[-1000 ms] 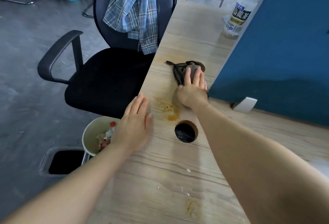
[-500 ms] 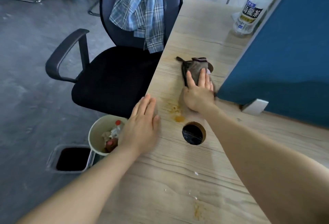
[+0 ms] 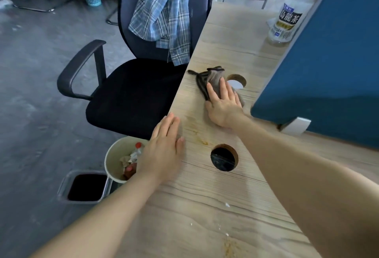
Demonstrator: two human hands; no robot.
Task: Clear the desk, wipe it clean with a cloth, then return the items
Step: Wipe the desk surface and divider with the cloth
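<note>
A dark grey cloth (image 3: pixel 209 80) lies crumpled on the light wooden desk (image 3: pixel 229 40). My right hand (image 3: pixel 223 105) presses flat on the cloth with straight fingers, next to a round cable hole (image 3: pixel 238 81). My left hand (image 3: pixel 164 151) rests flat on the desk near its left edge, holding nothing. A faint orange stain (image 3: pixel 200 138) marks the wood between my hands. A clear plastic bottle (image 3: pixel 287 19) with a dark label stands at the far end of the desk, against the blue partition (image 3: pixel 328 73).
A second cable hole (image 3: pixel 224 157) sits near my right forearm. Crumbs and a stain (image 3: pixel 229 245) lie on the near desk. A black office chair (image 3: pixel 133 97) with a plaid shirt (image 3: pixel 164 11) stands left. A bin (image 3: pixel 123 159) with rubbish sits below the desk edge.
My right hand has pushed the cloth away from me, off the orange stain and up beside the far cable hole. My left hand stays flat on the desk.
</note>
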